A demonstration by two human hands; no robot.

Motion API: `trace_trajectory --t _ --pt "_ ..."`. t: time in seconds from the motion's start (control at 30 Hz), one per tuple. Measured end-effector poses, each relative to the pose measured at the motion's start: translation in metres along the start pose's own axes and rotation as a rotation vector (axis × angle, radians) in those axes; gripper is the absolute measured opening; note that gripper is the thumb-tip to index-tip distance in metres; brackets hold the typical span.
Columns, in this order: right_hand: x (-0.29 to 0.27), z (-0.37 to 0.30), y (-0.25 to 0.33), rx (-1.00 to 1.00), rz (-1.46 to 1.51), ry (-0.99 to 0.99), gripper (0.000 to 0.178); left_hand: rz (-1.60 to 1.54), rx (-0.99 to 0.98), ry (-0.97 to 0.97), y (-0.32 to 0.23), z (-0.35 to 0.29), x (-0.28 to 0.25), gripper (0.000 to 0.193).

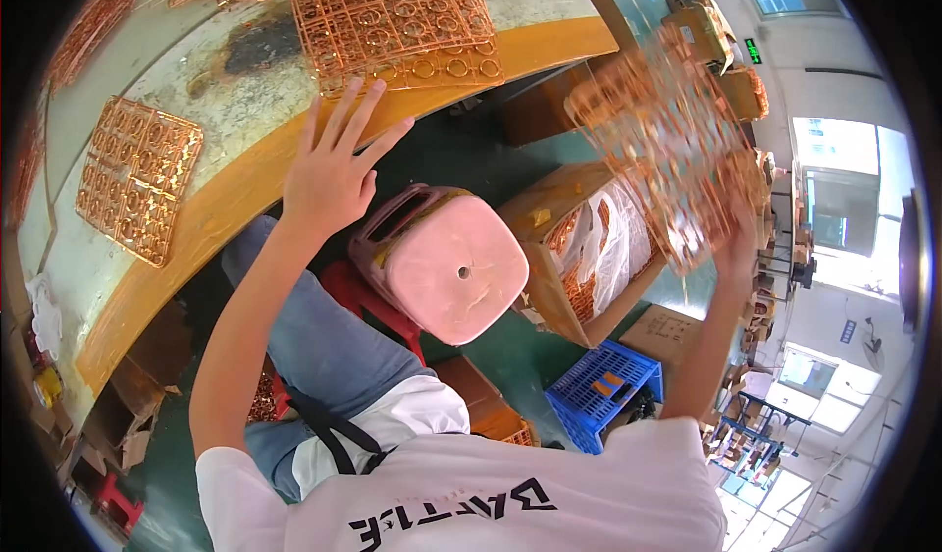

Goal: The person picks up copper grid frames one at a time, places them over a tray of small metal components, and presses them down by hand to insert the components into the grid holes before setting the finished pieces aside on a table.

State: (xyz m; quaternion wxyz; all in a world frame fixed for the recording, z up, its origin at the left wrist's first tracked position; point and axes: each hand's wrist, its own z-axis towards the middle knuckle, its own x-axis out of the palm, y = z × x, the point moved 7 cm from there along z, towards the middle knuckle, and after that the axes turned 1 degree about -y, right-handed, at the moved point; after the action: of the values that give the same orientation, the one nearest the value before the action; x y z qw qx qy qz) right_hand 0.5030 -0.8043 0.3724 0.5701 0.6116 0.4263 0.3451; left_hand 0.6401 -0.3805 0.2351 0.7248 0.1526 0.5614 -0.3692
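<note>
My left hand [332, 174] is open, its fingers spread at the near edge of the worktable. Its fingertips reach the lower edge of a stack of copper-coloured lattice frames with rings [397, 22]; whether they touch it I cannot tell. Out to the right, my right hand [734, 238] grips a copper-coloured lattice frame [662, 140] by its lower edge. That frame is raised, tilted and smeared by motion, and it hides part of the fingers. A single similar frame [139, 179] lies on the table to the left.
A pink stool [461, 272] stands below the table edge [235, 194]. Right of it is an open cardboard box [540, 223] holding copper-coloured pieces and a clear plastic bag [616, 243]. A blue plastic crate [599, 385] and a flat carton [662, 331] sit on the floor nearby.
</note>
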Motion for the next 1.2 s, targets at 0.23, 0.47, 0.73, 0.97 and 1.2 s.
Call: trace_trajectory --t 0.23,0.47,0.73,0.97,1.2 --pt "0.249 0.140 -0.059 0.185 0.266 0.225 0.028 -0.088 0.016 -0.033 -0.003 -0.002 0.011 0.075" --pt "0.241 0.174 -0.034 -0.484 -0.862 -0.009 0.046 0.017 0.106 -0.056 -0.010 0.000 0.014 0.073" --pt "-0.042 0.026 -0.234 -0.144 -1.328 -0.084 0.017 0.166 0.074 0.002 -0.004 -0.002 0.026 0.071" --pt "-0.118 -0.081 -0.457 0.116 -1.737 0.766 0.034 0.247 0.072 0.020 -0.005 -0.001 0.029 0.072" --pt "-0.146 -0.092 -0.475 -0.023 -2.182 1.001 0.022 0.443 0.089 0.062 -0.015 0.005 0.029 0.062"
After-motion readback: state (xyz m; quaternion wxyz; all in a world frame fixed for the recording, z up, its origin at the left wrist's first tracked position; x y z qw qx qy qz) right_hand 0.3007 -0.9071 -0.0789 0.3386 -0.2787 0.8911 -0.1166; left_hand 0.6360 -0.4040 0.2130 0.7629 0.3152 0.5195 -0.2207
